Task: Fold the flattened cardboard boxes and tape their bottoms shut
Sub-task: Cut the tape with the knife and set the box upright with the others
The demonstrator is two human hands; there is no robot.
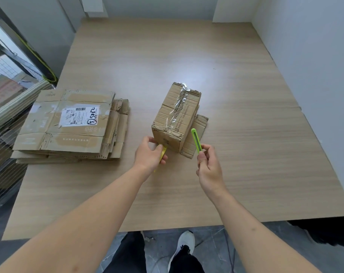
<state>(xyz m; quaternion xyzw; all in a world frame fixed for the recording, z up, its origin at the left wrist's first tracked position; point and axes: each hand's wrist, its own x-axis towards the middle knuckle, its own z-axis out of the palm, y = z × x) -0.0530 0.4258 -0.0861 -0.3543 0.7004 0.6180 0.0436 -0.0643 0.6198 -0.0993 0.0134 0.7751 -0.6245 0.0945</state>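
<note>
A folded cardboard box (177,115) stands bottom-up in the middle of the wooden table (245,154), with clear tape along its closed seam. My left hand (150,155) grips a yellow tape roll (162,153) right against the box's near lower corner. My right hand (206,166) pinches a green utility knife (196,140) that points up toward the box's near right edge. A stack of flattened cardboard boxes (68,125) lies at the left; the top one bears a white shipping label.
One loose flap (195,136) of the box lies flat on the table under its right side. A metal rack (13,62) and more cardboard stand past the table's left edge. White walls close the back and right. My shoe (182,247) shows below the front edge.
</note>
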